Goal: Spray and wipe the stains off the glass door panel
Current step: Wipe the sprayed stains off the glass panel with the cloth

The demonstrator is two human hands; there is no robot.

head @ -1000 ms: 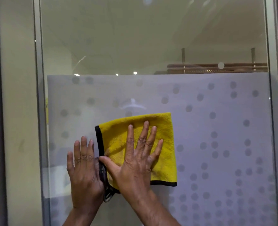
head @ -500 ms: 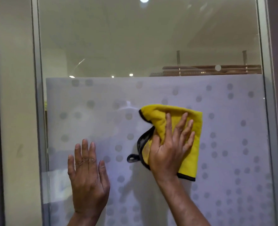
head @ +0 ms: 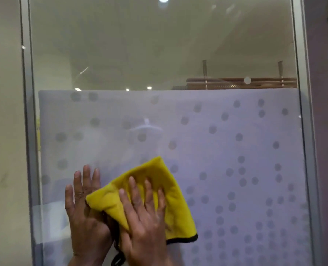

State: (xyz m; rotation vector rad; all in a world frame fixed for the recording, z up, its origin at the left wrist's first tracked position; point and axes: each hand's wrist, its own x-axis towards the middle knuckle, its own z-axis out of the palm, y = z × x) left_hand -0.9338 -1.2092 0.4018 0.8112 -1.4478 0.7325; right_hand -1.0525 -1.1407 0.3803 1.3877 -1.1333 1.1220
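Here the right hand, grip wide with fingers spread, presses the yellow black-edged microfibre cloth onto the dotted frosted glass door panel. Most bare glass lies up-right; the flat left hand sits just leftward.

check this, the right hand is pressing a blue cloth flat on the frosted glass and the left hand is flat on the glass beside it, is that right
Not quite: the cloth is yellow, not blue, as the head view shows. The rest holds: the right hand presses it flat on the frosted glass, and the left hand lies flat on the glass beside it.
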